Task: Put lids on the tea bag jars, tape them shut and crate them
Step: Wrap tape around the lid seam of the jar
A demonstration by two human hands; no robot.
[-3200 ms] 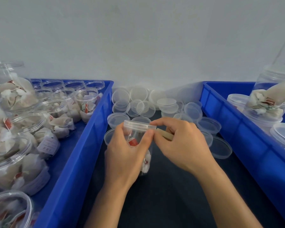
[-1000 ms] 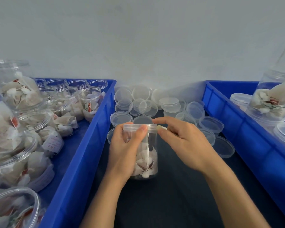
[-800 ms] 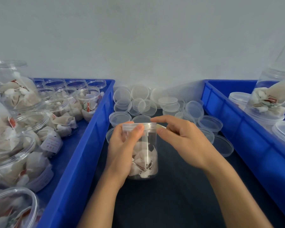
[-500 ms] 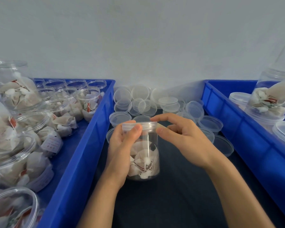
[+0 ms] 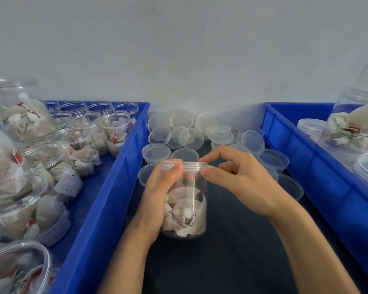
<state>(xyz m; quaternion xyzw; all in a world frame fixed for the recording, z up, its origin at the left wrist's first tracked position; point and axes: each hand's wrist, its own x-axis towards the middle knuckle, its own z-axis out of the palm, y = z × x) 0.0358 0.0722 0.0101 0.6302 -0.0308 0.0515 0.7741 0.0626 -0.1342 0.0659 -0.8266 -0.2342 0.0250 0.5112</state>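
Left blue crate (image 5: 106, 200), along the left edge of the surface: holds open tea bag jars (image 5: 81, 158), no lids on them, some stacked toward the near left corner.

Left hand (image 5: 157, 200): wraps the left wall of the tea bag jar (image 5: 185, 209) from that side, fingers curled round the body, thumb tip laid on the lid (image 5: 184, 164) at its left rim. Forearm rises from the near edge.

Jar: upright on the dark surface (image 5: 232, 251), mid-way between the two crates, long axis vertical. Lid seated on top. Tea bags fill the lower half.

Right hand (image 5: 240, 179): comes in from the right, at lid height, wrist lower than the fingers. Thumb and forefinger are drawn together at the lid's right rim, touching it. Whether they pinch a tape end cannot be told; no tape is discernible. Remaining fingers curl loosely, clear of the jar.

Key relation: the lid seam lies directly left of the right fingertips, running level round the vertical jar; the right hand is nearer for sealing, the left for turning.

Loose lids (image 5: 179, 132): scattered behind the jar toward the far edge.

Right blue crate (image 5: 302, 153), along the right edge: holds lidded jars (image 5: 348, 132), the likely destination.
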